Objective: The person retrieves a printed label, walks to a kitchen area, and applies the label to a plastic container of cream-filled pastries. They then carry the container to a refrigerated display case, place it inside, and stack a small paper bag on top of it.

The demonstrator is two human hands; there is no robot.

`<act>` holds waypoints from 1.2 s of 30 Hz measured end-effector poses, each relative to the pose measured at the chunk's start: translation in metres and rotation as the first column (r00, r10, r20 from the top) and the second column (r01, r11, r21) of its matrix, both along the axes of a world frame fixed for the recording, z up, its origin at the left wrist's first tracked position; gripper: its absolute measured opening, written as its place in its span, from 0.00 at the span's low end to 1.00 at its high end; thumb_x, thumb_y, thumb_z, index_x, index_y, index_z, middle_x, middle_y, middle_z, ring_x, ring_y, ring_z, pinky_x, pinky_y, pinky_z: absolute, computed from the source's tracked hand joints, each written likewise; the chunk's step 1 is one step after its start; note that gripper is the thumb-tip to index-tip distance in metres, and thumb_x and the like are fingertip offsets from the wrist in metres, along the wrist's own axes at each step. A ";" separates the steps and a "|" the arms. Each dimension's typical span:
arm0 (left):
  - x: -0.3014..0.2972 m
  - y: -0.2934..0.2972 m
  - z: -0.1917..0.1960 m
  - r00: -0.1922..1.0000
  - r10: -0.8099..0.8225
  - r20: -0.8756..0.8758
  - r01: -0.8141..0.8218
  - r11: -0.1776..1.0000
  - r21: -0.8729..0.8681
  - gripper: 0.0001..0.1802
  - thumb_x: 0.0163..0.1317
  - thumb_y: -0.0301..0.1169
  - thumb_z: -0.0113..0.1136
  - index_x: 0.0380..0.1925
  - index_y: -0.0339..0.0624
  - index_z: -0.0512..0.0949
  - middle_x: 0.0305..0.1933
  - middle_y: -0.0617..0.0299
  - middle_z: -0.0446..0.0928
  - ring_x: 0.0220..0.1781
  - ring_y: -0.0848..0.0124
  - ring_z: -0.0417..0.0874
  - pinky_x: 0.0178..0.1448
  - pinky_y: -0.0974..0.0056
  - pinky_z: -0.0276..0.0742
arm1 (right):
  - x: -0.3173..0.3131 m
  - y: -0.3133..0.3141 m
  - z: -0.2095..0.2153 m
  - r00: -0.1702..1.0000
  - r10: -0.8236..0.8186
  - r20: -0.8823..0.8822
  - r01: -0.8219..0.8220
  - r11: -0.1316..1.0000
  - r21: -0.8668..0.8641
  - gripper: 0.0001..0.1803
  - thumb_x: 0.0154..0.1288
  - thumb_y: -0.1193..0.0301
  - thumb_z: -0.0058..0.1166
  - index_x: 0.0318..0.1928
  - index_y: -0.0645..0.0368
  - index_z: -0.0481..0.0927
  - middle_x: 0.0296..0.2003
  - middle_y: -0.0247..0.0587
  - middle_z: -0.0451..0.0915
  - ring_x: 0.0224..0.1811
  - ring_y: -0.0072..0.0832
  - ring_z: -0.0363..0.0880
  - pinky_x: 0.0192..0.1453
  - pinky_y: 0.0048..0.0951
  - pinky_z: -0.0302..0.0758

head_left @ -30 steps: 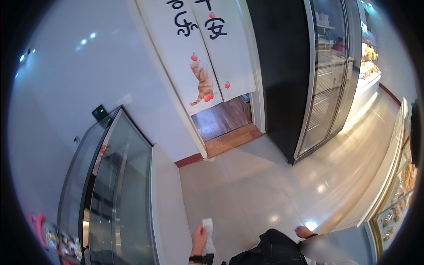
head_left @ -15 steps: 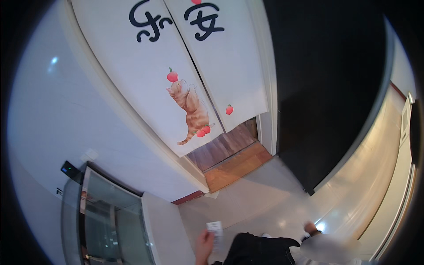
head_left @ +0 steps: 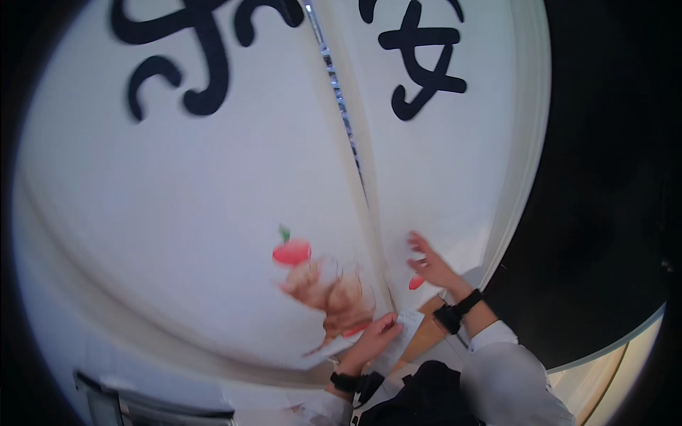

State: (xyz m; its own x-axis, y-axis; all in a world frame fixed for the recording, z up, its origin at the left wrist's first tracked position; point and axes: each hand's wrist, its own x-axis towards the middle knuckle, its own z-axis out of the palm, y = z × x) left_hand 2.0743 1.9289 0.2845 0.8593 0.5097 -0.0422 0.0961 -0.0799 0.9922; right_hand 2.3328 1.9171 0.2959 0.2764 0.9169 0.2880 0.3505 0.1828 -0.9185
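A white door curtain [head_left: 185, 192], split down the middle, fills most of the view. It bears large black brush characters, a printed orange cat and red fruit. My left hand [head_left: 366, 346] is closed on a slip of white printed paper [head_left: 408, 331], just in front of the curtain's lower edge near the split. My right hand [head_left: 430, 266] is raised in front of the right-hand panel, fingers apart and holding nothing. Whether its fingertips touch the cloth I cannot tell. Each wrist wears a black strap.
A pale door frame [head_left: 529, 170] runs along the curtain's right side, with a large black panel [head_left: 604, 184] beyond it. At the lower left stands a dark-framed glass unit [head_left: 170, 414]. A wooden threshold [head_left: 426, 334] shows beneath the curtain.
The curtain is much closer now. My left hand has come forward with the paper slip, and my right hand has risen from low at the right to the curtain's right panel.
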 end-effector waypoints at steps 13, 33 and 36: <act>-0.089 0.306 0.060 0.097 0.972 0.214 -0.980 0.055 0.192 0.04 0.70 0.28 0.50 0.36 0.40 0.72 0.33 0.67 0.73 0.33 0.77 0.71 0.39 0.71 0.69 | 0.143 0.171 -0.042 0.427 -0.464 0.776 0.131 0.881 0.455 0.12 0.55 0.80 0.51 0.40 0.55 0.78 0.40 0.38 0.79 0.43 0.39 0.76 0.48 0.40 0.73; 0.113 0.860 0.025 0.739 0.665 0.113 -0.624 0.610 0.489 0.10 0.62 0.26 0.61 0.42 0.36 0.79 0.39 0.51 0.81 0.36 0.56 0.83 0.40 0.63 0.79 | 0.040 0.865 0.029 0.843 0.323 0.430 -0.476 0.821 0.316 0.13 0.54 0.76 0.63 0.42 0.55 0.81 0.43 0.39 0.80 0.46 0.38 0.80 0.48 0.34 0.77; 0.152 0.953 0.025 0.835 0.540 0.103 -0.507 0.685 0.523 0.08 0.62 0.25 0.61 0.40 0.36 0.78 0.38 0.51 0.81 0.36 0.55 0.83 0.39 0.62 0.79 | 0.072 0.937 0.012 0.965 0.202 0.166 -0.242 0.930 0.276 0.12 0.53 0.78 0.64 0.40 0.56 0.81 0.36 0.41 0.81 0.40 0.39 0.81 0.43 0.35 0.78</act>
State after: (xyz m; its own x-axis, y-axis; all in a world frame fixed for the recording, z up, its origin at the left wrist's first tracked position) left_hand 2.2263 2.8818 0.3098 0.4501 0.8341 0.3190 0.3316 -0.4878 0.8075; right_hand 2.4047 2.8542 0.3080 0.0164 0.8202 0.5718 0.3845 0.5227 -0.7609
